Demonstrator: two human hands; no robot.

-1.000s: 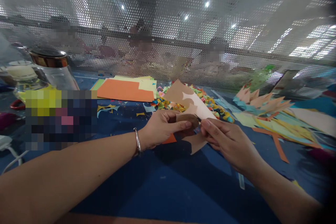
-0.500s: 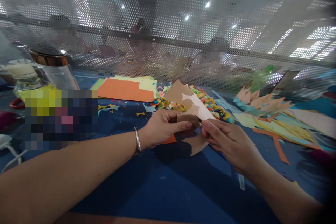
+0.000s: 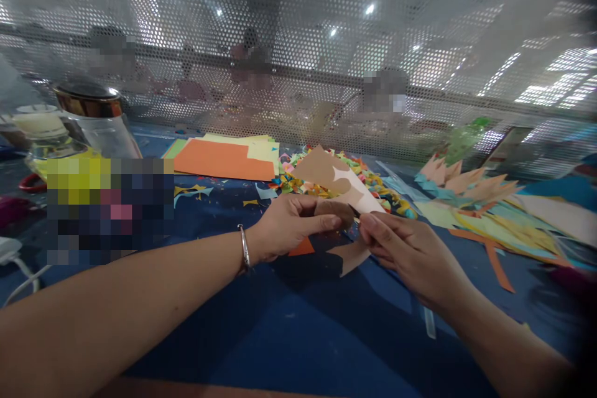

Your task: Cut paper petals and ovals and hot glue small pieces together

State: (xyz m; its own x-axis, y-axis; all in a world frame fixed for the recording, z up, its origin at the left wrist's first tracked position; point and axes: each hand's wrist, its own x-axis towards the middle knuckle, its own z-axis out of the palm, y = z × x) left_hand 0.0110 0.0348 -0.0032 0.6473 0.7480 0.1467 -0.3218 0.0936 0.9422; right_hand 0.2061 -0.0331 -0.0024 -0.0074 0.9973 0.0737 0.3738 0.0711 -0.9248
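Note:
Over the blue table, my left hand [image 3: 291, 224] pinches a brown sheet of paper [image 3: 321, 168] between thumb and fingers. Curved pieces are cut out of the paper, and its pale side shows where it bends. Opposite it, my right hand [image 3: 405, 245] is closed at the paper's right edge. A thin dark-bladed tool [image 3: 353, 208] pokes out of its fingertips against the brown paper; most of that tool is hidden in the hand. Below the hands hangs a lower brown flap [image 3: 351, 257]. A bit of orange paper [image 3: 303, 247] lies under my left hand.
Behind the hands is a heap of colourful paper scraps [image 3: 291, 185]. Orange and yellow sheets [image 3: 219, 158] lie at back left, near a lidded jar [image 3: 100, 127]. Folded peach paper points [image 3: 459, 177] stand at right. A perforated screen [image 3: 298, 31] closes off the back.
The brown paper's upper corner has dipped slightly, and its bent pale part looks a little different. Both hands stay in nearly the same place with the same grip.

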